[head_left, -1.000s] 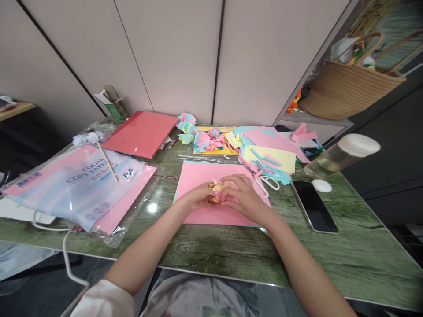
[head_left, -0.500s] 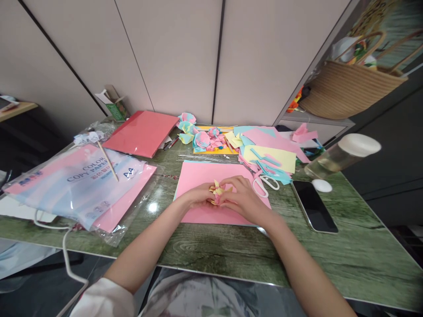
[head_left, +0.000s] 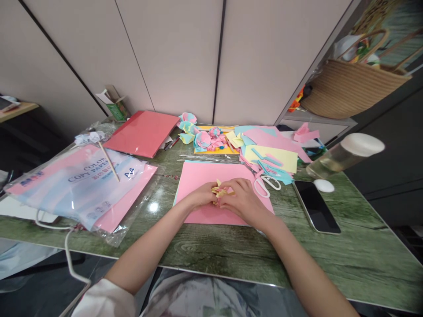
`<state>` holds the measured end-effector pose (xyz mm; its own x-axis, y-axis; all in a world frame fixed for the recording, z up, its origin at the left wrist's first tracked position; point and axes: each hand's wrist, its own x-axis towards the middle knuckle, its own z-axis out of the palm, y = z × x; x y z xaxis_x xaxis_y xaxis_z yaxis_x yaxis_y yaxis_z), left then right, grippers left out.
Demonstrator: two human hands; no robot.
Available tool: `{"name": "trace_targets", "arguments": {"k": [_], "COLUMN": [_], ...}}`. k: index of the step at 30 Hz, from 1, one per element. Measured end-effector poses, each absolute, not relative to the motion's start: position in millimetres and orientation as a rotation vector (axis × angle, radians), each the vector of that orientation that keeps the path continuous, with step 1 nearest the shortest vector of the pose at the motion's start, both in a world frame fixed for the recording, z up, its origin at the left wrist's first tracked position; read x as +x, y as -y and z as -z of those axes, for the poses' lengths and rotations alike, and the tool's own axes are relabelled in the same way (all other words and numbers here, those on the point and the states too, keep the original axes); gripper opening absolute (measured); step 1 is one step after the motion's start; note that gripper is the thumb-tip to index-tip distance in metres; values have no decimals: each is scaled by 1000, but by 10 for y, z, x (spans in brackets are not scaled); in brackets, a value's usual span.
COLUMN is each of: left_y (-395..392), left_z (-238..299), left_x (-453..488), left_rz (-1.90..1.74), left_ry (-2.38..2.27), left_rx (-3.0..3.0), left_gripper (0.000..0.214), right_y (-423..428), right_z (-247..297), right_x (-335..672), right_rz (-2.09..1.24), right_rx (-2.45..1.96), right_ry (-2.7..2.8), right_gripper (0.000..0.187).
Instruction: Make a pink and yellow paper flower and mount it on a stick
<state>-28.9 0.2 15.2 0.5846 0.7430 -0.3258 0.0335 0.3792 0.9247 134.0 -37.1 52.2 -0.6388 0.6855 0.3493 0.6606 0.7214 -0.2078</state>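
Handle yellow-and-pink paper flower, gripped in left hand and pinched in right hand over pink paper sheet near front edge of tabletop, by base, presumably being light, soft and easily creased.

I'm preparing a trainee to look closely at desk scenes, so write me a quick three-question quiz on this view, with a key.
1. True or false: the phone lies to the right of the white-handled scissors.

2. What is between the left hand and the right hand?
A) the phone
B) a yellow paper piece
C) the white-handled scissors

3. Fill in the missing word: the wooden stick lies across a plastic package printed "COLOR ____ PAPER".

Key: 1. True. 2. B. 3. COPY.
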Motion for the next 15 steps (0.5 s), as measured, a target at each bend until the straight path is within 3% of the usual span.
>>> {"name": "trace_targets", "arguments": {"k": [6,12,15], "left_y": [-12,-14,-23], "left_z": [-156,-249,-237], "left_x": [-255,-199,-202], "left_rz": [-659,-977,-1085], "left_ry": [-846,-772,-814], "left_rx": [1078,958,1025], "left_gripper": [29,35,40], "right_y": [363,301,257], "right_z": [-465,-506,-488], "right_x": [1324,1431,1455], "right_rz": [-69,-356,-532], "right_rx": [-1060,-1189,-1267], "right_ry": [2434,1638,1499], "right_gripper": [11,11,17]}}
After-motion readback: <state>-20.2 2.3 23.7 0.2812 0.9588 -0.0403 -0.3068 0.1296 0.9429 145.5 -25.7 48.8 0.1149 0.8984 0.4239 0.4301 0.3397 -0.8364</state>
